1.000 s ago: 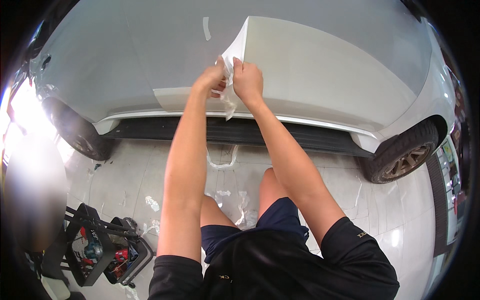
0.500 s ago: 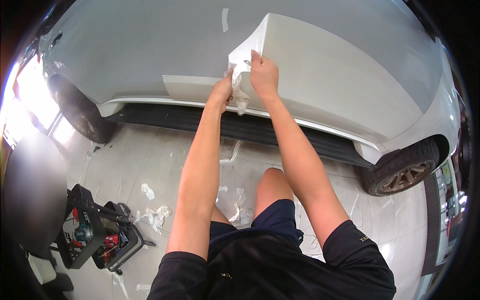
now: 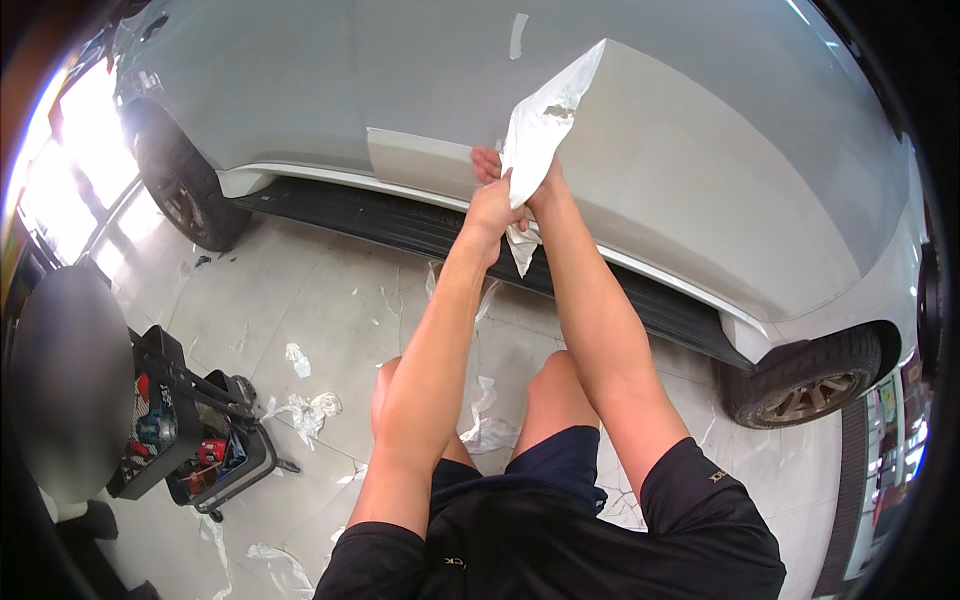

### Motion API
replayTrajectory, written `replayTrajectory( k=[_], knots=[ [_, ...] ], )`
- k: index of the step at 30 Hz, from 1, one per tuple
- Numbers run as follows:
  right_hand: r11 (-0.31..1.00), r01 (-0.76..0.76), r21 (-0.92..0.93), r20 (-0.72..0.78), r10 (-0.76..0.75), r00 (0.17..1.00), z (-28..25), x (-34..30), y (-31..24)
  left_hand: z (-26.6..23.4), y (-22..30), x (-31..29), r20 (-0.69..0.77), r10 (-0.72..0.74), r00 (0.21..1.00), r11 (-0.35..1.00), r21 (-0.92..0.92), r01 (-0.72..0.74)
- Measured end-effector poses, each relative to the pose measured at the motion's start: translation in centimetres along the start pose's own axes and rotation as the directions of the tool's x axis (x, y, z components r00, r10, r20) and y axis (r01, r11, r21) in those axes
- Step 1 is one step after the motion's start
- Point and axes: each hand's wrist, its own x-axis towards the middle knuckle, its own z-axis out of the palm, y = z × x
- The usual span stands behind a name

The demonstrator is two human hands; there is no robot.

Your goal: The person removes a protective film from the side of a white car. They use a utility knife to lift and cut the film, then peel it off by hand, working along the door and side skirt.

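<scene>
A flap of thin film (image 3: 540,130), white on the side facing me, hangs away from the car's side panel (image 3: 690,160). Its upper tip meets the line between the grey surface (image 3: 430,70) and the pale surface, and a small torn patch shows near its middle. My left hand (image 3: 493,212) is closed on the flap's lower end, with a crumpled tail of film dangling below. Behind the flap is my right hand (image 3: 487,164), its palm mostly hidden; its fingers stick out past the film's left edge, stretched and apart.
A black running board (image 3: 390,225) runs under the car between two wheels. Scraps of white film (image 3: 312,415) lie on the tiled floor (image 3: 290,270). At lower left stands a black tool cart (image 3: 160,430) holding red and teal tools, beside a blurred dark rounded shape (image 3: 70,385).
My left hand has moved right and down with the film, which now hangs in a longer flap. My right hand has let go of its upper pinch and passed behind the film, fingers extended.
</scene>
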Motion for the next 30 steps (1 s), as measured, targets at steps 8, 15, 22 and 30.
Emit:
replayTrajectory(
  k=[8,15,22,30],
  knots=[
    [0.693,-0.687,0.218,0.546,0.497,0.675,-3.3,3.5,-3.1,0.6,-2.1,0.4,-0.139,0.071,0.988,0.958,0.286,-0.029],
    [0.873,-0.467,0.141,0.299,0.413,0.860,-2.5,2.2,-2.7,1.3,-3.9,0.1,-0.245,0.112,0.963,0.941,0.338,-0.024],
    [0.906,-0.388,0.170,0.180,0.358,0.916,-1.3,-0.8,-1.7,1.1,-5.4,-0.1,-0.259,0.210,0.943,0.882,0.465,-0.069],
    [0.920,-0.334,0.205,0.218,0.290,0.932,-2.4,-4.6,-1.3,3.0,-5.6,-4.0,-0.239,0.241,0.941,0.835,0.545,-0.075]
  ],
)
